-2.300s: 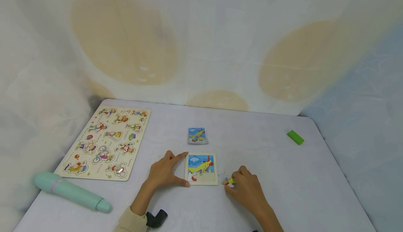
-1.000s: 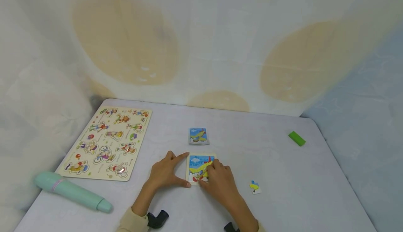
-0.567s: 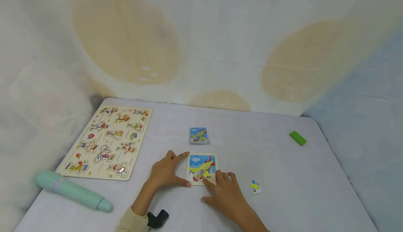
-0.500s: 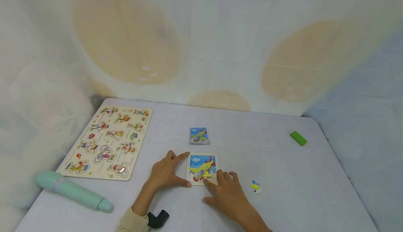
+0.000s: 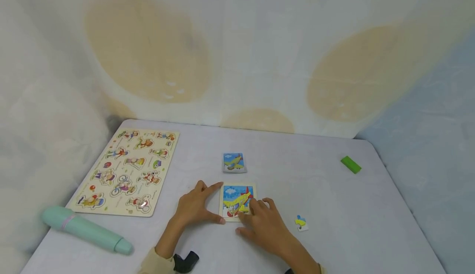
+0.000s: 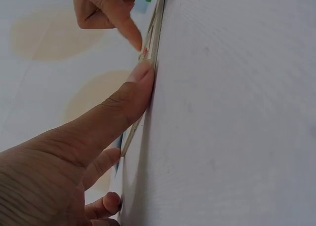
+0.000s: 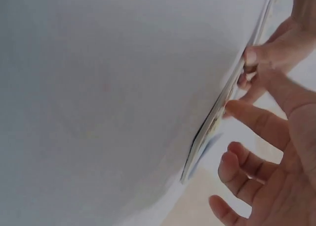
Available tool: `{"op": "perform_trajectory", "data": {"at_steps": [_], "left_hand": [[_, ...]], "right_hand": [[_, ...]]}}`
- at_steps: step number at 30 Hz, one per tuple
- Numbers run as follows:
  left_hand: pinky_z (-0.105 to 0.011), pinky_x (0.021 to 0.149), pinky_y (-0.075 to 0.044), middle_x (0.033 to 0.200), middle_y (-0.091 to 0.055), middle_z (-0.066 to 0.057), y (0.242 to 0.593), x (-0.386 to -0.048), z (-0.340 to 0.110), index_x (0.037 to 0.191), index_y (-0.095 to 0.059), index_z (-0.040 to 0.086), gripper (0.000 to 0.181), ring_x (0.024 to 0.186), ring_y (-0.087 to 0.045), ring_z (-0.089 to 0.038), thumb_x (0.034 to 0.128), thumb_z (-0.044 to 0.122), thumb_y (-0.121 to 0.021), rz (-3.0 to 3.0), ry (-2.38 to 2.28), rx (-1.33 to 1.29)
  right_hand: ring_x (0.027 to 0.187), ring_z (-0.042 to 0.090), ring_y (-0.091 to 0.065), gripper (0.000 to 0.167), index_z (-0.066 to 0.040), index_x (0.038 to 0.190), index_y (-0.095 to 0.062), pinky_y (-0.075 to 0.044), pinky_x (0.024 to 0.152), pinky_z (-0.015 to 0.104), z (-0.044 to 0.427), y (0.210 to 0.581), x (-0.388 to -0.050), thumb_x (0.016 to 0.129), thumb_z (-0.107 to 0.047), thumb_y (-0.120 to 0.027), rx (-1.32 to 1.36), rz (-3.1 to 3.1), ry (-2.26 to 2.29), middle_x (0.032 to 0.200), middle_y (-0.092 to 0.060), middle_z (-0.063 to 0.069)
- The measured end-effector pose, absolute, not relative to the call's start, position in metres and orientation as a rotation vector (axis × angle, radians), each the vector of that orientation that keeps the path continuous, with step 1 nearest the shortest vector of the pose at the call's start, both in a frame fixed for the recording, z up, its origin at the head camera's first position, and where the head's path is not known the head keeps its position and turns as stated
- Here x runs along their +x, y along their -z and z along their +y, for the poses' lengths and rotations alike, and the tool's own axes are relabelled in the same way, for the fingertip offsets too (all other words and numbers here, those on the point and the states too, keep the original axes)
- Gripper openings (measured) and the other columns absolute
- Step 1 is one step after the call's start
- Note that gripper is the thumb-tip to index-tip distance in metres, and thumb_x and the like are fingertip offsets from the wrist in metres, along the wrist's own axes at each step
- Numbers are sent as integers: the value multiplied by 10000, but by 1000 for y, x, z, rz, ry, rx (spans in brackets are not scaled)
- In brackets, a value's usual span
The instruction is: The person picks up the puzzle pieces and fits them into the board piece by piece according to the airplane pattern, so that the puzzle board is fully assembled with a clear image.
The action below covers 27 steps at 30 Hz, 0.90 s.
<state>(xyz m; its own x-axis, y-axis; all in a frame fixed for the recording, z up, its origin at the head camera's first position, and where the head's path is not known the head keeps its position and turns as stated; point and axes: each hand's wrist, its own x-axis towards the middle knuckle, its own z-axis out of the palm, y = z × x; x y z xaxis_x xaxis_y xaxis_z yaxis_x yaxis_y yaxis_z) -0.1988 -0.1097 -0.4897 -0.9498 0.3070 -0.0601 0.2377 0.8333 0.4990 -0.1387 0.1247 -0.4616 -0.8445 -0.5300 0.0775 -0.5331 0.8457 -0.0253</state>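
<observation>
A small square airplane puzzle [image 5: 231,192] in a pale frame lies on the white table. My left hand [image 5: 194,205] stays at its left side, index finger at the far corner and thumb [image 6: 140,80] on the near corner. Over the lower right part, my right hand [image 5: 265,226] presses a puzzle piece with its index fingertip [image 7: 234,107]; the other fingers are loosely bent and hold nothing. That hand hides the puzzle's lower right corner. One loose puzzle piece [image 5: 301,223], blue, yellow and white, lies to the right of the right hand.
Behind the puzzle lies a small airplane picture card or packet [image 5: 234,163]. A large board of cartoon figures [image 5: 128,173] lies at the left, with a mint-green wand-shaped device [image 5: 87,230] before it. Far right is a green block [image 5: 350,164]. Cloth walls surround the table.
The right hand has carried a puzzle piece from the right side into the puzzle's lower part, let it go, and now presses it with the index finger. The left hand has stayed in place.
</observation>
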Motion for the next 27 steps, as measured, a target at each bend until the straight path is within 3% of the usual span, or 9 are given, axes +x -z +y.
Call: {"op": "perform_trajectory", "data": {"at_steps": [8,19,27], "left_hand": [[-293,559,-297,943,-410,-16,488,-198,-107,1431,-538,295,1016,687,-411,-141,533,593,-908,2875,-765,444],[-293,567,-305,954,-413,-16,487,-195,-106,1437,-530,304,1022,700,-420,-141,533,602,-904,2883,-757,439],[-291,565,-291,947,-405,-17,489,-197,-110,1439,-529,293,1017,690,-408,-140,543,588,-906,2877,-764,436]], "right_hand": [[1026,213,-532,606,-321,1309,-658,-387,973,490,127,463,-140,803,-653,-685,828,-2954,-52,1069,-542,43],[1061,230,-536,560,-298,1211,-725,-394,977,488,118,463,-136,828,-694,-619,860,-2883,104,1104,-590,54],[929,184,-525,490,-349,1255,-694,-397,969,549,118,455,-148,844,-615,-672,792,-3096,-142,981,-502,13]]}}
